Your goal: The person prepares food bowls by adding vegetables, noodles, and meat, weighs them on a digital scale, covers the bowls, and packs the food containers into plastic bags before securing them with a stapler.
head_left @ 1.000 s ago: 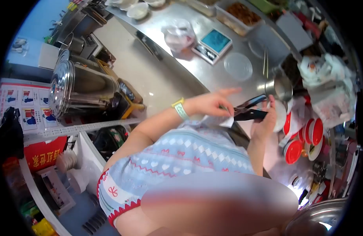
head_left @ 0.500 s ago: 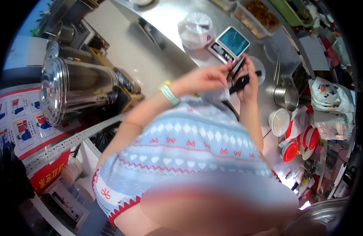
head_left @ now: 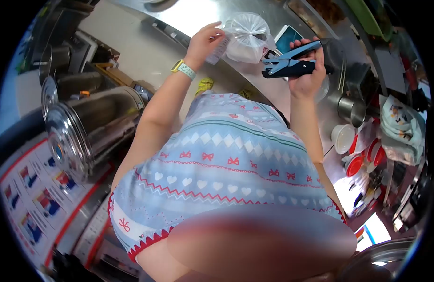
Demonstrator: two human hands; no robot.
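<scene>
My left hand point(head_left: 205, 46), with a yellow watch at its wrist, pinches a printed paper slip point(head_left: 218, 51) beside a knotted clear plastic bag point(head_left: 247, 40). The bag stands on the steel counter and has a whitish container inside. In my right hand point(head_left: 307, 77) is a black and blue-grey plier stapler point(head_left: 292, 63), its jaws spread and pointing left toward the bag. Partly hidden behind the stapler is a digital scale point(head_left: 287, 37) with a blue-green top.
To the right on the steel counter point(head_left: 268, 87) stand a metal saucepan point(head_left: 352, 110), a white tub point(head_left: 343, 137) and red-lidded containers point(head_left: 354, 165). Clear food trays point(head_left: 311, 16) line the back. Large steel pots point(head_left: 99, 120) stand at left. Plastic bags point(head_left: 400, 124) hang at far right.
My hands have moved apart. The left has gone up and left with the slip to the bag; the right has turned the stapler so that its side and spread jaws show.
</scene>
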